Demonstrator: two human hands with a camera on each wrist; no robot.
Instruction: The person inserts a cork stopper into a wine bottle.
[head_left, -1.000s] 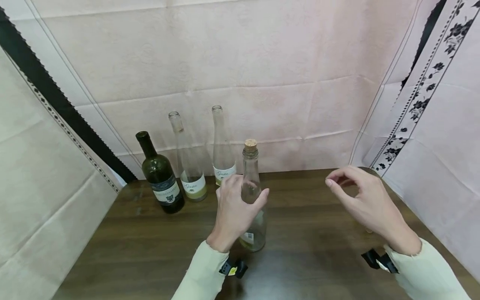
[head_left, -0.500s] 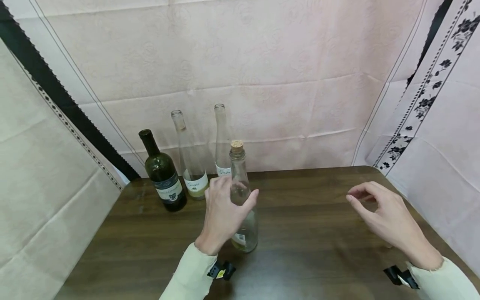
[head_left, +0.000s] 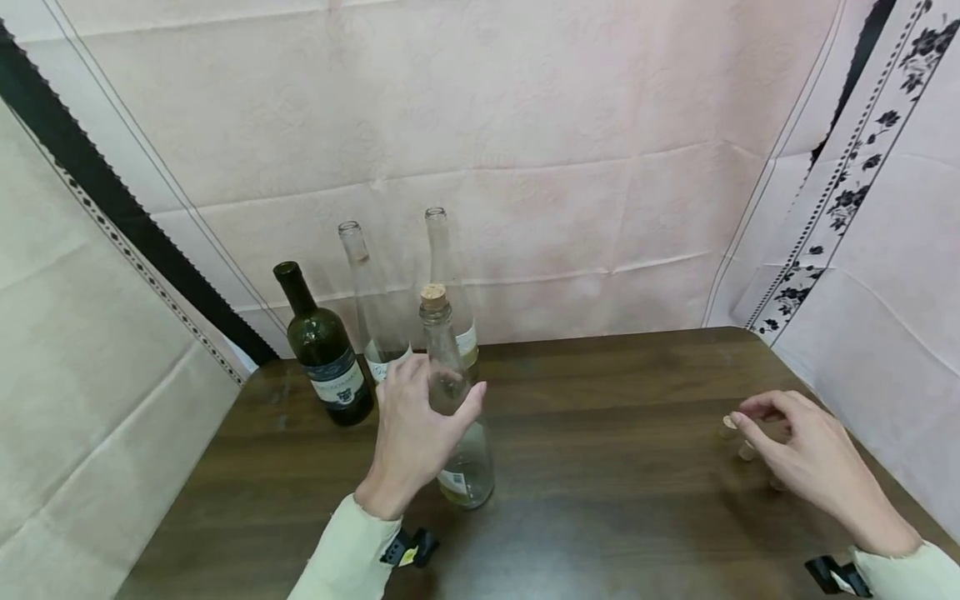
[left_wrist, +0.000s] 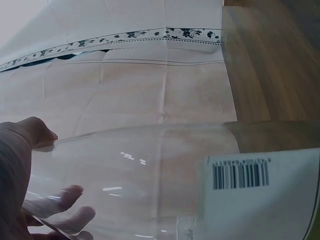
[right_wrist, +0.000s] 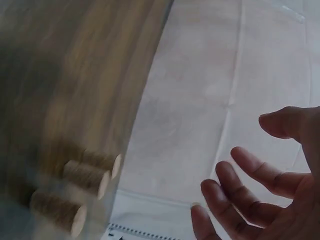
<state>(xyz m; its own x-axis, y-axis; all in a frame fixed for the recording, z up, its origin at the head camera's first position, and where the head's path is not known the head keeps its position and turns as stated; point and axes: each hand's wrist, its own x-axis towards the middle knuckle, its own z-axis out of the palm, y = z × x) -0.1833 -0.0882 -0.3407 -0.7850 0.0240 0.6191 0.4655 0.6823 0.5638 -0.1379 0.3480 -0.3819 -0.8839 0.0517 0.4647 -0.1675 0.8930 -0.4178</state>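
My left hand (head_left: 416, 429) grips a clear glass bottle (head_left: 468, 471) around its middle, thumb on the right side. The bottle stands upright, with a cork (head_left: 432, 295) seated in its mouth. A barcode label (left_wrist: 250, 185) on it shows in the left wrist view. My right hand (head_left: 817, 458) hovers at the right of the table, fingers bent and thumb apart, holding nothing. Beside and partly behind it in the head view are loose corks (head_left: 747, 451). The right wrist view shows three corks (right_wrist: 60, 212) standing in a row on the wood.
At the back left stand a dark green wine bottle (head_left: 330, 358), a clear labelled bottle (head_left: 375, 312) and another clear bottle (head_left: 465, 321) partly behind the held one. Cloth (head_left: 562, 167) hangs around the back and sides of the brown table (head_left: 600, 467).
My left hand has shifted left with the corked bottle. My right hand has moved right and lower, and the loose corks beside it have come into clearer view.
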